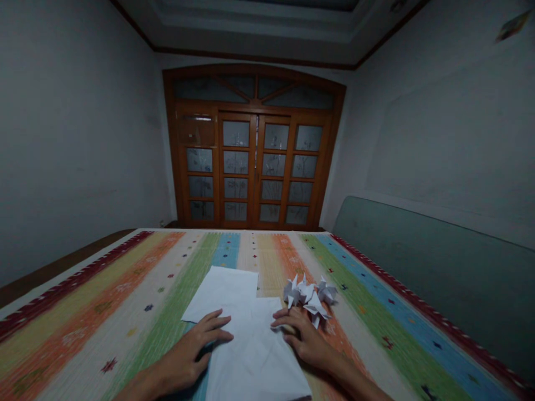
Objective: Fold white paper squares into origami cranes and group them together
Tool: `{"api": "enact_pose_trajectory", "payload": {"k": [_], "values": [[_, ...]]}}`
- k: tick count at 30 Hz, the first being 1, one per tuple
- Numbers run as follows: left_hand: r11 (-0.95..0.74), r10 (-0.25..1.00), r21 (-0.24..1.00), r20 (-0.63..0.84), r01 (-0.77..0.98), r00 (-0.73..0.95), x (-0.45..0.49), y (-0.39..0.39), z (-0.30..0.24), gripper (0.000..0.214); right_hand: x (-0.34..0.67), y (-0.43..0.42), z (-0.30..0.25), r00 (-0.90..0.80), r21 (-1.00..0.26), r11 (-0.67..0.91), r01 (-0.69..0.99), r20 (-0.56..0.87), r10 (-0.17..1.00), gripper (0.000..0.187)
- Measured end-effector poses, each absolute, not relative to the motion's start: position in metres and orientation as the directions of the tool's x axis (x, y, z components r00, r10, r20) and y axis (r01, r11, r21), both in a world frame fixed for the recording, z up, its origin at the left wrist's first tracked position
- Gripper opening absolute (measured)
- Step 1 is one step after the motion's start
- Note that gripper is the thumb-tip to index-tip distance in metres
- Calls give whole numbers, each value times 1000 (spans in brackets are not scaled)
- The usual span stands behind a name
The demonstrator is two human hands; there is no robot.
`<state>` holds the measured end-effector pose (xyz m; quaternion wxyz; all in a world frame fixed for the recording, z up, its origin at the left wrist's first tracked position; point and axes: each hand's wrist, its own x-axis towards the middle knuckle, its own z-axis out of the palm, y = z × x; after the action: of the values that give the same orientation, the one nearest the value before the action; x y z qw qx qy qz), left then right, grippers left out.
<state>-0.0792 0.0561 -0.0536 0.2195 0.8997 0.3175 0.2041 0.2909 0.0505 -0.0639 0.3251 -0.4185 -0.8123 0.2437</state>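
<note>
A white sheet of paper (259, 365) lies in front of me, overlapping another white sheet (228, 287) behind it on the left. My left hand (196, 345) rests at the left side of the front paper, fingers stretched out over its edge. At the opposite edge, my right hand (305, 337) has its fingers apart, the fingertips touching the paper. Just beyond the right hand sits a cluster of several folded white paper pieces (307, 291) with pointed tips. Neither hand grips anything.
A striped, multicoloured cloth (167, 289) covers the table. Along the right side stands a pale green panel (418, 250). Wooden doors with glass panes (254, 167) close off the far end, between plain walls.
</note>
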Motion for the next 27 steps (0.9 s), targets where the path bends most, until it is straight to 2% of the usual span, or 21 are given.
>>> {"api": "enact_pose_trajectory", "payload": {"k": [4, 10, 19, 27], "values": [[-712, 649, 509, 217, 483, 729, -78, 55, -53, 65, 287, 46, -56, -422, -671, 484, 562, 270, 865, 37], [-717, 647, 493, 206, 493, 734, -79, 53, -51, 56, 280, 41, -49, -423, -682, 465, 565, 244, 872, 29], [-719, 639, 516, 225, 466, 736, -76, 51, -46, 64, 279, 45, -49, -399, -691, 473, 547, 281, 873, 17], [-727, 633, 514, 246, 455, 734, -74, 45, -39, 76, 288, 55, -59, -367, -731, 485, 481, 335, 868, 21]]}}
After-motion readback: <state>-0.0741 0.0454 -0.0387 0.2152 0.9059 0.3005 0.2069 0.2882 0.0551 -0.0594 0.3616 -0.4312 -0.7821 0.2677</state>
